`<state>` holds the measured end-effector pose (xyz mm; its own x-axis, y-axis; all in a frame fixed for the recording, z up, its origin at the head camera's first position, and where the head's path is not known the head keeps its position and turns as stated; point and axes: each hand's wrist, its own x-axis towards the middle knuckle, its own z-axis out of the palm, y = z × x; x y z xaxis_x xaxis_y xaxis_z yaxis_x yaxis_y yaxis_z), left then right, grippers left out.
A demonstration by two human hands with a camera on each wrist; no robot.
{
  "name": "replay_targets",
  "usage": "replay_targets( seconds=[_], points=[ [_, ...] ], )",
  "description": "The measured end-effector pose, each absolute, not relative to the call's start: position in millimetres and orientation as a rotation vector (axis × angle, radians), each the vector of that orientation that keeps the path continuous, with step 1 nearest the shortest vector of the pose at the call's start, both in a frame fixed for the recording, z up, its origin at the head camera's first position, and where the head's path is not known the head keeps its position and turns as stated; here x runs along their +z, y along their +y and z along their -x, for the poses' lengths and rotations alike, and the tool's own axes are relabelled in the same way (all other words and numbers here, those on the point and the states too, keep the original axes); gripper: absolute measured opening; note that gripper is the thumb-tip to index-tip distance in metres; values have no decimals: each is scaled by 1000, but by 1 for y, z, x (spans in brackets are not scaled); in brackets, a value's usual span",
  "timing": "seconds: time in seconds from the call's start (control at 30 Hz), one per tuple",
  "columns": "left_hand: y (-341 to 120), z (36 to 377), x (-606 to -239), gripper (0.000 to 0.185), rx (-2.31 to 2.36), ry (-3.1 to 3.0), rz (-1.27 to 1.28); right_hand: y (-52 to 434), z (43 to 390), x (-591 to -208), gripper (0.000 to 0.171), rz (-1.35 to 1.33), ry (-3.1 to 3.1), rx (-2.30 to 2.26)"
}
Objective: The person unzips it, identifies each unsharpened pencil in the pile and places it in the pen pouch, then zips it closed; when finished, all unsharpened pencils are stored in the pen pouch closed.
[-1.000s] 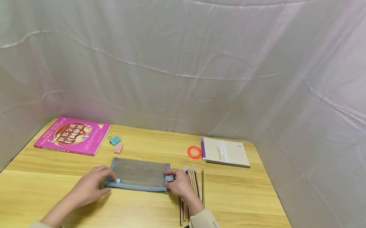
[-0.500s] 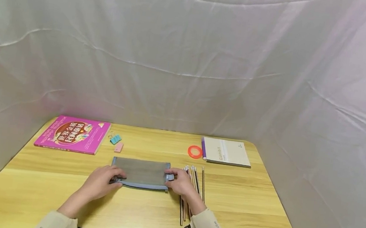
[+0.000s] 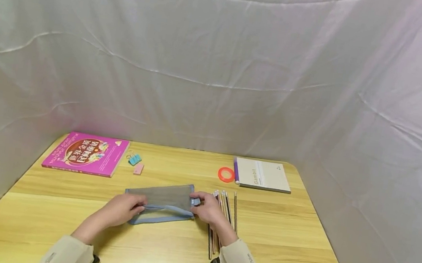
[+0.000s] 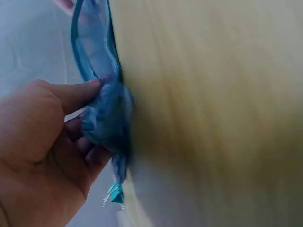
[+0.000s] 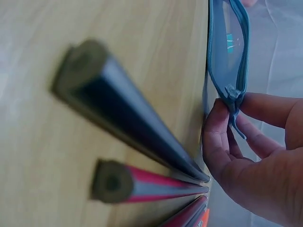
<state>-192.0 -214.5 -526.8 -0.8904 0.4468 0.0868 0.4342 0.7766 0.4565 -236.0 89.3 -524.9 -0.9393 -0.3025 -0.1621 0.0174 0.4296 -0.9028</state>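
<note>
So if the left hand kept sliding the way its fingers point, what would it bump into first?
The left hand points rightward along the mesh pouch it grips. Going on, it would probably meet the right hand at the pouch's other end first, before the pencils.

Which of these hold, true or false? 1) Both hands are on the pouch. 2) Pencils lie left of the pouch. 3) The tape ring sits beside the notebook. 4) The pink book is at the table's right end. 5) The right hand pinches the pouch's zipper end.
1) True: left hand and right hand both grip the pouch.
2) False: the pencils lie right of it.
3) True: tape ring is next to the notebook.
4) False: the pink book is at the far left.
5) True.
</note>
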Motion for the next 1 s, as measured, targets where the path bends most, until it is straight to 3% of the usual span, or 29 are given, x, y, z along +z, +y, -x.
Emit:
replay_targets(
  seconds=[0.43,0.7,1.0],
  points=[
    [-208,194,-525,16,940,2641,-777,117,240,-508,45,253,2421,-1609],
    [-211,193,-534,17,1383,2165,-576,180,254,-489,41,27,2493,-1756],
    [-199,195,-539,18,1537,1844,-417,222,249,-500,43,-66,2499,-1700]
  ],
)
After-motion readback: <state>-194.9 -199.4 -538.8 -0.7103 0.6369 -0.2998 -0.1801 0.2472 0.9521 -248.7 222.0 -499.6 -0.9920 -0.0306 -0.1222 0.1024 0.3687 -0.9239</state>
